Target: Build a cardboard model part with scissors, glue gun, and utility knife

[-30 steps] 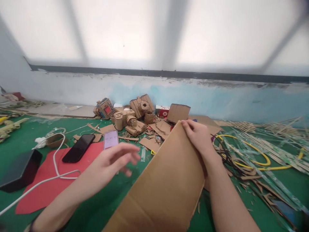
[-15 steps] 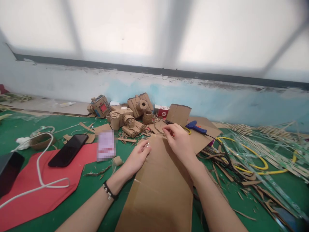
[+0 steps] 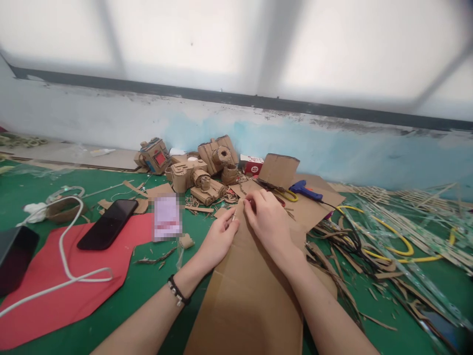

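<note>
A long brown cardboard sheet [image 3: 258,296] stretches from the near edge of view toward the middle of the green table. My left hand [image 3: 219,239] is closed on its far left edge, thumb on top, with a small shiny clear bit, perhaps tape, by the fingertips. Close beside it, my right hand [image 3: 269,219] pinches at the far end of the sheet with thumb and forefinger. What exactly lies between those fingertips is hidden. Just beyond the right hand lie yellow-handled scissors [image 3: 290,195], partly covered.
Behind are cardboard camera models [image 3: 188,175], a red-and-white box [image 3: 252,165] and a blue glue gun [image 3: 306,190]. To the left, a black phone [image 3: 108,225] and white cable [image 3: 62,246] lie on red paper [image 3: 77,296]. Cardboard scraps [image 3: 343,276] and a yellow cable [image 3: 402,246] are at right.
My right hand has moved closer to my left, its fingertips now at the sheet's far end. The view has shifted slightly.
</note>
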### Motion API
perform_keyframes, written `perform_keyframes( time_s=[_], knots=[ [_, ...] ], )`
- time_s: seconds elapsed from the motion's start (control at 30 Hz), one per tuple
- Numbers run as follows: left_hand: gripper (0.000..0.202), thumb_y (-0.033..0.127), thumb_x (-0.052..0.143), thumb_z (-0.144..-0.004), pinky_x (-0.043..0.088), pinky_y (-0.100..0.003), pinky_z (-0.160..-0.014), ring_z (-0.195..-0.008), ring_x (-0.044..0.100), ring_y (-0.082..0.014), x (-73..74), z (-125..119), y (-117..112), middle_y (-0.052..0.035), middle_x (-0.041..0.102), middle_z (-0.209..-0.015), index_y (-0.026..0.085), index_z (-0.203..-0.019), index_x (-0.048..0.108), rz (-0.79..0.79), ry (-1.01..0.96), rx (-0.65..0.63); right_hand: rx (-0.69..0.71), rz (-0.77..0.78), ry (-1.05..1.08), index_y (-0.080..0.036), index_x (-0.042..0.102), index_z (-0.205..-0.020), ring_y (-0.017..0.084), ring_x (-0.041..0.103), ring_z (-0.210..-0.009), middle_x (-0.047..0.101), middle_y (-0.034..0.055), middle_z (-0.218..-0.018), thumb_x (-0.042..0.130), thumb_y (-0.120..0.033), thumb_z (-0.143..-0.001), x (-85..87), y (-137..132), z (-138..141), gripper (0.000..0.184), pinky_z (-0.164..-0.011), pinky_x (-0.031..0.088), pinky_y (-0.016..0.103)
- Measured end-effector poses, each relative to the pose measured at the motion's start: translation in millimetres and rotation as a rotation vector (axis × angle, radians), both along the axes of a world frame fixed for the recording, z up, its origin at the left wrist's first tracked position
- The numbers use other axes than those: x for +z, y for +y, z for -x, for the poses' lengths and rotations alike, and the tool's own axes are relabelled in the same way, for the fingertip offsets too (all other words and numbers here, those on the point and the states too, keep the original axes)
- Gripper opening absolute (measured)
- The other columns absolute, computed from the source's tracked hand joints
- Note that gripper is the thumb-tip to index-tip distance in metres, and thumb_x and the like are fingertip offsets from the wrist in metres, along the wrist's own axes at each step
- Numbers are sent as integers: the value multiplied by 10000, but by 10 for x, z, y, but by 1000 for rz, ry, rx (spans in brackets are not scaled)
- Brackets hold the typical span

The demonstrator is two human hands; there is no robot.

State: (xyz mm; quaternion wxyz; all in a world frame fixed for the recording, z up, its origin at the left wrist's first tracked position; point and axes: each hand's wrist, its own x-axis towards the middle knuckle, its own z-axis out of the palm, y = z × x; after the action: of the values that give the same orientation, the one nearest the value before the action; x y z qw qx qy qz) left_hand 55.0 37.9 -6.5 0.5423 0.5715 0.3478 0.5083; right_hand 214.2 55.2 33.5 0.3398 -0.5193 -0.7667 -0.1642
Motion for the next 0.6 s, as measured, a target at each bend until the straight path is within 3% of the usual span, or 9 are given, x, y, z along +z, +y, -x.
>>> perform_keyframes(
  time_s=[0.27,0.6],
  knots=[
    [407,397,677,-947,510,-440,-1164,-1390,637,-361,-26,-10,11,-131,808,-1306,169,-1267,783,-11,-64,0,83,-14,-34,-208,654,-954,306,616,-873,689,139,-935,448,-186,-1092,-161,50,78,250,-749,483,405],
    [407,439,683,-956,504,-415,-1137,-1230,707,-321,-55,16,68,-133,793,-1304,166,-1241,782,-14,-87,21,278,-3,40,-222,615,-995,260,668,-882,686,98,-941,463,-213,-1120,-133,-28,118,196,-760,546,366]
  ],
)
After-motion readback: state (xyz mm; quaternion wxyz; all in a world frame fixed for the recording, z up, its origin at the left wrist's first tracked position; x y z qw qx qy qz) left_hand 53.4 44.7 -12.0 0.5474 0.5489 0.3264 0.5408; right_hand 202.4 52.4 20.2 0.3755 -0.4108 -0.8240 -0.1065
